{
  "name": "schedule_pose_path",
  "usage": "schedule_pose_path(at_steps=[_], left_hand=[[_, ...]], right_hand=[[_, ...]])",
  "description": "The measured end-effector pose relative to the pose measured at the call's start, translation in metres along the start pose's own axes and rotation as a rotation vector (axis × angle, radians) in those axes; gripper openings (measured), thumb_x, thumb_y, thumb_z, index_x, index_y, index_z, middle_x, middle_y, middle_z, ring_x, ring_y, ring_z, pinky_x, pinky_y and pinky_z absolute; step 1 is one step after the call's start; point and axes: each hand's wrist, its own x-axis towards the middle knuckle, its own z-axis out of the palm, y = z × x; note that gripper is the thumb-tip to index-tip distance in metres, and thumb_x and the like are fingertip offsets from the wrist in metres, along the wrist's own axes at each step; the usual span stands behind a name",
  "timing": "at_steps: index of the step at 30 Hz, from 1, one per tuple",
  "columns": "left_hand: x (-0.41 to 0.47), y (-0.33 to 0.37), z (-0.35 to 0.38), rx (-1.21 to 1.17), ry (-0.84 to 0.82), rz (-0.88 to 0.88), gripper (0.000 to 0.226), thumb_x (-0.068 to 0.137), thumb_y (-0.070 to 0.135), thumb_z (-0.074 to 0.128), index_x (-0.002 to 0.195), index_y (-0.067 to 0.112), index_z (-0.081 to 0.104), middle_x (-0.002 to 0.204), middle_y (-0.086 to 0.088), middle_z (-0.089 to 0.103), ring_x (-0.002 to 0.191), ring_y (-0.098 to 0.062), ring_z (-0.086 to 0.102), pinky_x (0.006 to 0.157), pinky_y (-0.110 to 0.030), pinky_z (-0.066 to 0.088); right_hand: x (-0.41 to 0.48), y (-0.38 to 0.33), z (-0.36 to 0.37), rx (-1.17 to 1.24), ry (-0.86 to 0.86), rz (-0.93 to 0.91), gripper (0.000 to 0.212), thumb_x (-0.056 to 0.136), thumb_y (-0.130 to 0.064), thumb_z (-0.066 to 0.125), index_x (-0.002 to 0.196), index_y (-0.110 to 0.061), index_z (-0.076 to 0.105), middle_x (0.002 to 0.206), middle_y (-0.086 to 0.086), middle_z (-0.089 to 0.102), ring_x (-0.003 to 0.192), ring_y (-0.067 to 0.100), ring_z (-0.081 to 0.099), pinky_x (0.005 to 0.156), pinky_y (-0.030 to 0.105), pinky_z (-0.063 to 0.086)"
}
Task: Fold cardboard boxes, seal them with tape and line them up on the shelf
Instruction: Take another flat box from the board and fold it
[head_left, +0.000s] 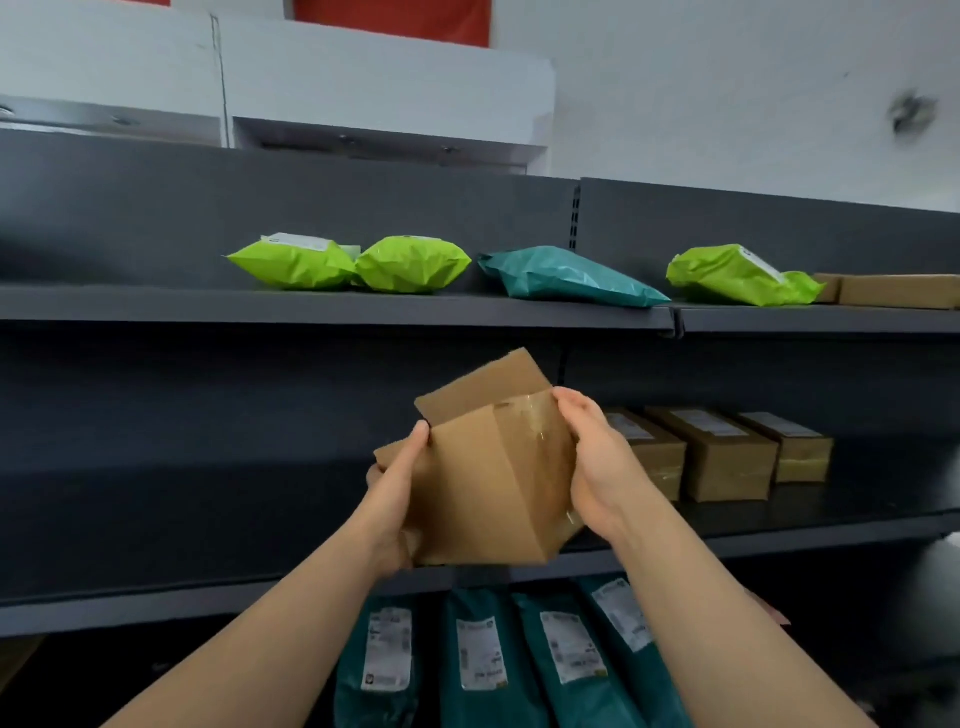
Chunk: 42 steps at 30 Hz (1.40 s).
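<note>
Cardboard box, tilted, flap open up-left, gripped by left hand and right hand; sealed boxes on shelf lie rightward, nearer the right hand.

cardboard box: brown, taped, one flap open, tilted | sealed boxes: row on shelf

Two lime-green poly mailers lay left of the upper teal poly mailer, a third lime-green mailer to its right; four labelled teal mailers lay below it.
</note>
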Motion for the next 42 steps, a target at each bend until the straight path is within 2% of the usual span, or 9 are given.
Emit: schedule_pose_path(at_steps=[3, 5, 9, 18, 22, 25, 30, 38, 42], left_hand=[[0.009, 0.002, -0.004, 0.004, -0.092, -0.032, 0.136, 0.034, 0.084, 0.077, 0.149, 0.046, 0.016, 0.15, -0.008, 0.036, 0.128, -0.044, 0.042, 0.081, -0.075, 0.044], [0.017, -0.002, -0.007, 0.008, -0.094, -0.008, 0.137, 0.033, 0.083, 0.079, 0.148, 0.05, 0.012, 0.149, -0.006, 0.035, 0.125, -0.042, 0.044, 0.064, -0.064, 0.053], [0.03, -0.012, -0.014, 0.063, -0.075, 0.048, 0.136, 0.032, 0.077, 0.084, 0.143, 0.058, 0.008, 0.15, -0.003, 0.032, 0.128, -0.039, 0.042, 0.083, -0.066, 0.048], [0.056, -0.023, -0.035, 0.172, -0.053, 0.249, 0.116, 0.039, 0.063, 0.09, 0.135, 0.059, 0.024, 0.141, 0.0, 0.043, 0.118, -0.026, 0.054, 0.097, -0.053, 0.05], [0.046, -0.02, -0.035, 0.255, -0.155, 0.188, 0.09, 0.064, 0.052, 0.083, 0.13, 0.057, 0.023, 0.134, 0.001, 0.05, 0.115, -0.025, 0.057, 0.095, -0.047, 0.05], [0.043, -0.023, -0.036, 0.214, -0.225, 0.101, 0.104, 0.069, 0.047, 0.079, 0.142, 0.062, 0.007, 0.131, 0.0, 0.053, 0.115, -0.03, 0.059, 0.096, -0.054, 0.048], [0.035, -0.019, -0.049, 0.325, -0.24, 0.015, 0.101, 0.074, 0.059, 0.074, 0.141, 0.067, -0.001, 0.139, 0.0, 0.049, 0.119, -0.033, 0.057, 0.095, -0.061, 0.048], [0.016, -0.018, -0.041, 0.42, -0.188, 0.018, 0.079, 0.069, 0.067, 0.073, 0.131, 0.062, 0.025, 0.129, 0.006, 0.056, 0.114, -0.028, 0.059, 0.086, -0.063, 0.052], [0.012, -0.017, -0.037, 0.474, -0.178, 0.032, 0.097, 0.06, 0.046, 0.089, 0.131, 0.06, 0.025, 0.127, 0.005, 0.058, 0.109, -0.029, 0.063, 0.084, -0.062, 0.054]], right_hand=[[-0.004, 0.013, 0.011, 0.094, 0.008, -0.003, 0.026, 0.101, -0.024, 0.045, 0.125, -0.032, 0.051, 0.116, 0.004, 0.064, 0.104, 0.021, 0.062, 0.082, 0.035, 0.051], [-0.008, 0.025, 0.013, 0.117, -0.011, 0.021, 0.032, 0.099, -0.023, 0.043, 0.13, -0.026, 0.052, 0.119, 0.009, 0.065, 0.108, 0.026, 0.063, 0.089, 0.039, 0.051], [-0.014, 0.041, 0.01, 0.072, -0.11, 0.098, 0.04, 0.094, -0.027, 0.043, 0.124, -0.01, 0.063, 0.12, 0.018, 0.066, 0.116, 0.035, 0.059, 0.105, 0.049, 0.042], [0.002, 0.071, 0.01, 0.117, -0.311, 0.254, 0.048, 0.085, -0.035, 0.057, 0.129, -0.015, 0.059, 0.124, 0.013, 0.066, 0.118, 0.028, 0.06, 0.104, 0.043, 0.043], [0.012, 0.084, 0.007, 0.215, -0.401, 0.25, 0.048, 0.089, -0.018, 0.053, 0.137, -0.015, 0.051, 0.129, 0.017, 0.061, 0.12, 0.031, 0.058, 0.102, 0.045, 0.044], [0.022, 0.084, 0.005, 0.328, -0.463, 0.27, 0.06, 0.082, -0.02, 0.051, 0.141, -0.011, 0.045, 0.135, 0.023, 0.055, 0.122, 0.035, 0.054, 0.103, 0.047, 0.043], [0.048, 0.085, 0.014, 0.078, -0.398, 0.335, 0.049, 0.097, -0.042, 0.049, 0.14, -0.02, 0.049, 0.128, 0.011, 0.063, 0.116, 0.028, 0.062, 0.101, 0.045, 0.046], [0.058, 0.094, 0.028, -0.129, -0.317, 0.335, 0.06, 0.098, -0.023, 0.053, 0.15, -0.036, 0.025, 0.12, 0.006, 0.064, 0.101, 0.023, 0.067, 0.077, 0.037, 0.057], [0.069, 0.088, 0.027, -0.179, -0.336, 0.362, 0.08, 0.091, -0.014, 0.06, 0.152, -0.039, 0.015, 0.131, 0.004, 0.055, 0.11, 0.027, 0.061, 0.094, 0.052, 0.05]])
